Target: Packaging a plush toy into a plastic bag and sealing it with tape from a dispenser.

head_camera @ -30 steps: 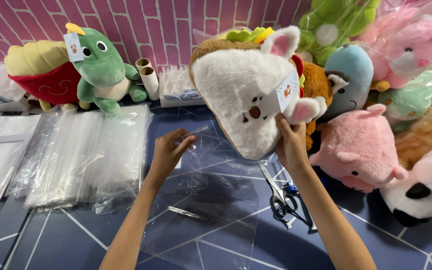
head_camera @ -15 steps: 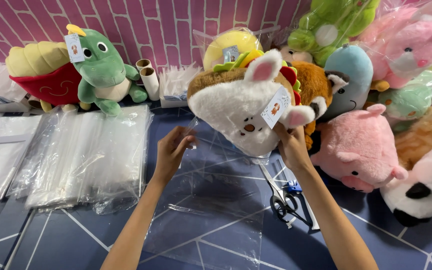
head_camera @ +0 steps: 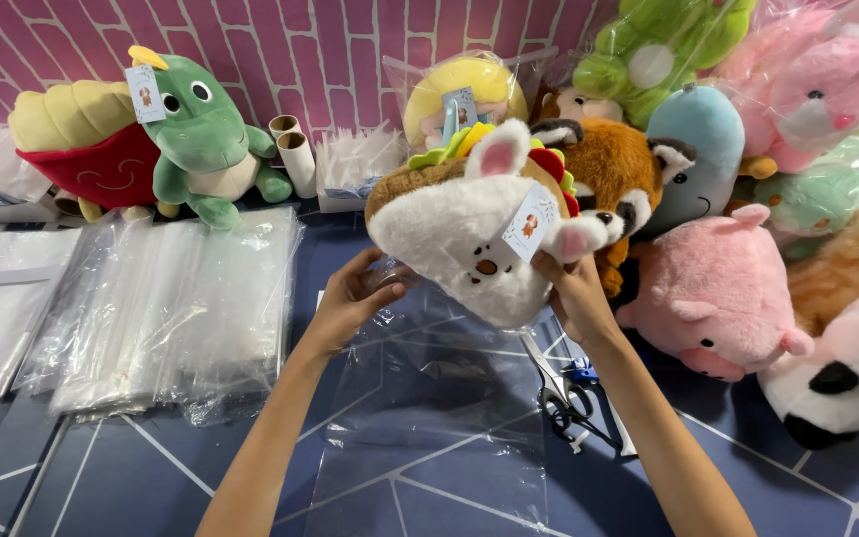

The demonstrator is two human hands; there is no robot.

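Gripping a fluffy taco-shaped plush (head_camera: 469, 234) (right hand (head_camera: 577, 298)), left hand (head_camera: 355, 298) fingers pinching crinkly clear bag (head_camera: 429, 418).

Both hands (head_camera: 355, 298) (head_camera: 574, 298) raised, fingers curled.

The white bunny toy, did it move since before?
Yes. The white bunny toy has come down lower and tipped forward, so the yellow toy by the pink brick wall behind now shows.

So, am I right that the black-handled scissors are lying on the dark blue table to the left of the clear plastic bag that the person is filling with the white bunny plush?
Not quite: the head view shows the black-handled scissors lying to the right of the clear plastic bag, below the right hand. The white bunny plush and dark blue table are as you say.
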